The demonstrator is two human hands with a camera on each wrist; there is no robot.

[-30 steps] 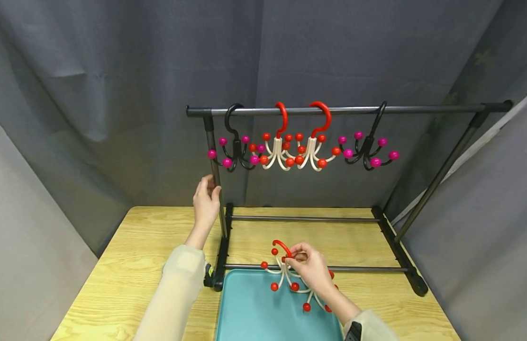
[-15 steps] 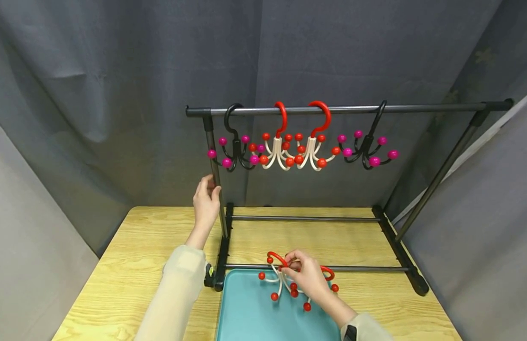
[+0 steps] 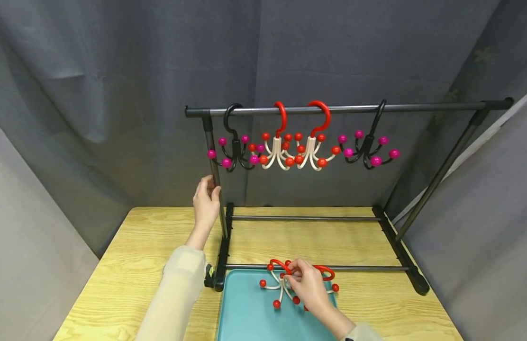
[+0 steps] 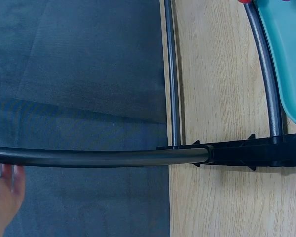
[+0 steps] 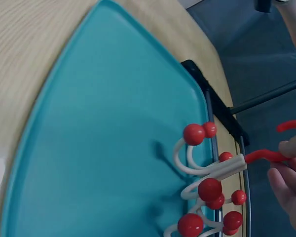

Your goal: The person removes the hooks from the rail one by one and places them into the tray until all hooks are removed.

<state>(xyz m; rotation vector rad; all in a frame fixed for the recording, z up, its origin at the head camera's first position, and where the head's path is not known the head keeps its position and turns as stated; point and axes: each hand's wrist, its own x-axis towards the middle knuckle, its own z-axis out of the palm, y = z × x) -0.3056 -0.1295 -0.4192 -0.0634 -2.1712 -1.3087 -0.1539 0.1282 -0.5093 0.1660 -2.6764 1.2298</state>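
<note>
I count four up: on the top bar (image 3: 349,109), a left black hanger (image 3: 236,148) with pink balls, two white hangers (image 3: 311,146) with red hooks, then a right black hanger (image 3: 367,147). Two, by my count, aren't on it! My right hand (image 3: 310,287) pinches the red hook of one, the held hanger (image 5: 223,169), tilted over the tray's far side (image 3: 250,312). The last hanger (image 3: 332,273) sits at the tray's far right corner, half hidden behind that hand. Over left, my left hand (image 3: 205,204) curls round the left post (image 4: 103,157), thumb in front.
</note>
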